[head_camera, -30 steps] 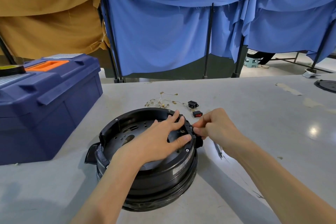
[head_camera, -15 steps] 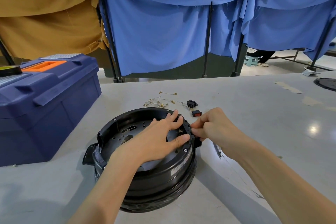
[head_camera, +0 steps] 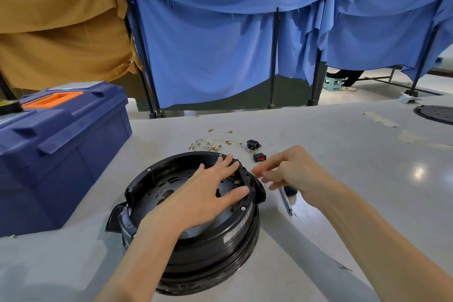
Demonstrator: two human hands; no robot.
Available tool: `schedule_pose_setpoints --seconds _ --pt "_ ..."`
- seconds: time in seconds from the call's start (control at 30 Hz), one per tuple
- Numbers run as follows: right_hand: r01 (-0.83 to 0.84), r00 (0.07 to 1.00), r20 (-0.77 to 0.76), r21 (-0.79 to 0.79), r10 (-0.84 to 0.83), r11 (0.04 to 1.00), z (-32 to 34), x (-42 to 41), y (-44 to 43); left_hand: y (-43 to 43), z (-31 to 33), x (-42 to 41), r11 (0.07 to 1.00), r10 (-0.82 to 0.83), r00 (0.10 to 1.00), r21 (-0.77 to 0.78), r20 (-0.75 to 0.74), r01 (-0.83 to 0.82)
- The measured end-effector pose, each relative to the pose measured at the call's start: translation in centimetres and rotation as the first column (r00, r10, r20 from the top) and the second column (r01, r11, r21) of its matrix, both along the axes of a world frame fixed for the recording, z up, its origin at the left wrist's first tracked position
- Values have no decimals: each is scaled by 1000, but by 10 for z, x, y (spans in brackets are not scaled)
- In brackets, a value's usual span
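A round black appliance base (head_camera: 196, 247) lies upside down on the grey table (head_camera: 343, 159), its open underside facing up. My left hand (head_camera: 208, 191) rests flat inside it, fingers spread against the right rim next to a small black bracket (head_camera: 246, 178). My right hand (head_camera: 291, 171) hovers just right of that rim, its fingers loosely bent and holding nothing. A screwdriver (head_camera: 285, 200) lies on the table under the right hand.
A large blue toolbox (head_camera: 56, 154) with an orange handle stands at the left. Thin wires with brass terminals (head_camera: 210, 142), a black socket (head_camera: 253, 144) and a red switch (head_camera: 259, 157) lie behind the base. A black disc (head_camera: 435, 114) sits far right. Blue and tan curtains hang behind.
My right hand has let go of the rim bracket and drawn slightly to the right, uncovering the screwdriver. The left hand stays in place.
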State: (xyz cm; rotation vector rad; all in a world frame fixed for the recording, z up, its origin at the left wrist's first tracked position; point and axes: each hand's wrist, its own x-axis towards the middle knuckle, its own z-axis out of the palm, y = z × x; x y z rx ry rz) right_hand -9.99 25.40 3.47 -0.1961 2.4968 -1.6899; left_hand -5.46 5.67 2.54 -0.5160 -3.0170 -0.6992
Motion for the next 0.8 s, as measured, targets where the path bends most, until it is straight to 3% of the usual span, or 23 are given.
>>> schedule_pose_setpoints --seconds 0.1,0.2,0.33,0.47,0.57,0.8 --pt "129 991 -33 -57 -131 990 -7 -12 7 -2 1 2 998 3 1000 57 5 -3" --pt "189 977 -101 14 -186 982 -17 -26 13 -3 4 2 999 2 1000 53 28 -3" --pt "108 972 -234 300 -37 948 -26 -47 6 -4 6 -2 1000 11 1000 23 27 -12" --pt "80 952 -280 614 121 785 -34 -72 -13 -5 4 -6 999 23 999 23 33 -24" --pt "96 951 -272 709 145 698 -40 -84 -22 -4 2 -6 999 17 998 41 53 -19" --pt "198 916 -368 762 160 616 -41 -82 -27 -5 0 -3 998 14 997 60 71 -18"
